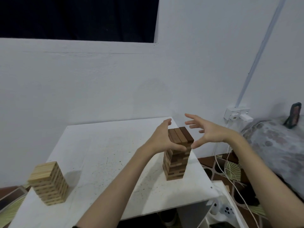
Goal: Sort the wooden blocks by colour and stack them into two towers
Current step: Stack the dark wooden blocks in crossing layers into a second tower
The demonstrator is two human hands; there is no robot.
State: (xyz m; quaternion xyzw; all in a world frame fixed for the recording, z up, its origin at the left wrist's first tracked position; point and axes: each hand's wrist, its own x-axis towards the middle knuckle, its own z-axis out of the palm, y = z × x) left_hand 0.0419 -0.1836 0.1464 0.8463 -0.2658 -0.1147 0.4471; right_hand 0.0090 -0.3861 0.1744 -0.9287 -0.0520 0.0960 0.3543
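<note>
2 towers of wooden blocks are standing well apart on a white surface (102,145) speckled with dark flecks, as a person is reaching in with both bare arms. The dark tower (176,155), built of brown blocks in mixed shades and topped by a layer of 3 blocks lying side by side, is rising near the surface's right edge, looking slightly uneven in its upper layers. The left hand (162,139) is curling against the tower's upper left side, its thumb pressing across the front face just under the top layer, its fingers (167,122) bending round toward the back (whether they are touching the far face cannot be told). The right hand (208,131) is hovering just beside the tower's upper right, its fingers (191,116) spread and relaxed, grasping nothing, its thumb tip lying very close to the top corner. The light tower (49,182), made of pale blocks and shorter than its neighbour, is sitting near the front left corner, untouched. Behind the surface a white wall (98,83) is running beneath a dark window (79,17). To the right, a wall socket (236,114) is feeding white cables (221,163) down toward a patterned floor (230,168), and a white game controller (222,209) is lying on a lower shelf.
</note>
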